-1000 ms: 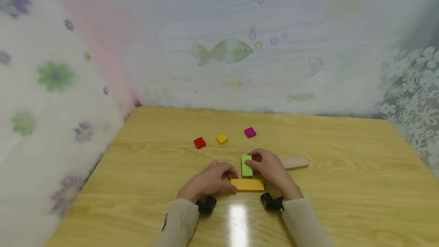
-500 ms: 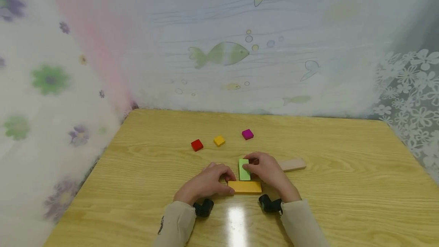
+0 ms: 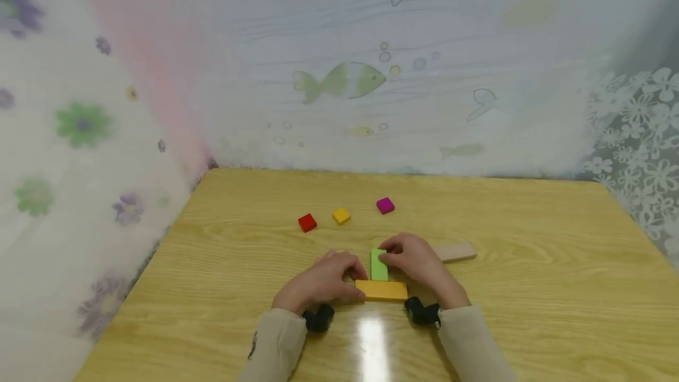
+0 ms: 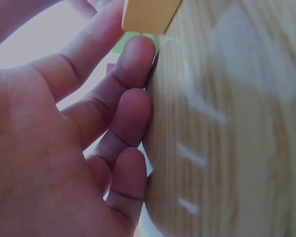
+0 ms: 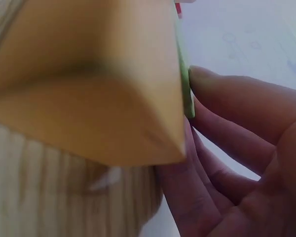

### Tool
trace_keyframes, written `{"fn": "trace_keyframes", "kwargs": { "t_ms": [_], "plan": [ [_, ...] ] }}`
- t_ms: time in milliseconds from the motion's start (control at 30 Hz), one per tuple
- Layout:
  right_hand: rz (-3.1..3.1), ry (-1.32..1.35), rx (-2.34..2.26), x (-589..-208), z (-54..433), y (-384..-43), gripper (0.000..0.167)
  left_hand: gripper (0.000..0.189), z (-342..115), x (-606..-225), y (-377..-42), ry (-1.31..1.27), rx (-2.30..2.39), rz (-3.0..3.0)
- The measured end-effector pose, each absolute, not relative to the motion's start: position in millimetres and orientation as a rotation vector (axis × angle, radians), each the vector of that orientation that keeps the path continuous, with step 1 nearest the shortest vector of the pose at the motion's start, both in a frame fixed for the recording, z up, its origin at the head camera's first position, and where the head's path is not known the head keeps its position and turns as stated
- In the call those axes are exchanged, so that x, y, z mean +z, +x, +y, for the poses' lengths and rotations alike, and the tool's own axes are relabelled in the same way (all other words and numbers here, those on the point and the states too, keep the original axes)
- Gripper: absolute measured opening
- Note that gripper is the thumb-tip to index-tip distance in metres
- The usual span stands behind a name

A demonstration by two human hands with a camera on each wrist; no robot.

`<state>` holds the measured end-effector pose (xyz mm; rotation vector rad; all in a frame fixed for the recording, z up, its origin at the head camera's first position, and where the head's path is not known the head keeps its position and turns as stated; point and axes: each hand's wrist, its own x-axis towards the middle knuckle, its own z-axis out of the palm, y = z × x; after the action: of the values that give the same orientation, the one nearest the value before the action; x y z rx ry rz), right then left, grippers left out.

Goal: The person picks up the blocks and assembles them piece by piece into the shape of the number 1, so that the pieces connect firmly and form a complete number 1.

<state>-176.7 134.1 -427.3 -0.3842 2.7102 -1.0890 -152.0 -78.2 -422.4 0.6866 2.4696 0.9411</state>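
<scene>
An orange rectangular block [image 3: 382,290] lies crosswise in front of me. My left hand [image 3: 326,279] holds its left end, thumb at the near corner and fingers behind; the left wrist view shows the block's end [image 4: 149,16] by the fingertips, the other fingers low over the wood. Just behind it, a light green block [image 3: 379,265] points away from me, its near end right at the orange block's far edge. My right hand [image 3: 416,258] pinches the green block from the right between thumb and fingers. Close up in the right wrist view, the orange block [image 5: 89,118] hides most of the green one.
Red [image 3: 307,223], yellow [image 3: 342,216] and purple [image 3: 385,205] small square blocks lie farther back on the wooden table [image 3: 530,287]. A plain wood strip [image 3: 456,252] sticks out behind the right hand. A patterned curtain [image 3: 339,28] rises at the table's back edge.
The green block has come toward me, up against the orange block, with my right hand on it. My left hand stays at the orange block's left end. The view shifts slightly.
</scene>
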Motion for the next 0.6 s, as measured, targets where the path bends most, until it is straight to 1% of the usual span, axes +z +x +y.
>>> {"fn": "trace_keyframes", "kwargs": {
  "t_ms": [267,600],
  "plan": [
    [2.643,-0.497,-1.099,-425.9,137.8,-175.7,0.018,0.022,-76.3,-421.1,-149.3,0.694,0.862,2.493],
    [2.630,-0.552,-1.105,-426.8,139.5,-173.3,0.018,0.021,-73.1,-419.1,-147.7,0.703,0.798,2.517]
  ]
}}
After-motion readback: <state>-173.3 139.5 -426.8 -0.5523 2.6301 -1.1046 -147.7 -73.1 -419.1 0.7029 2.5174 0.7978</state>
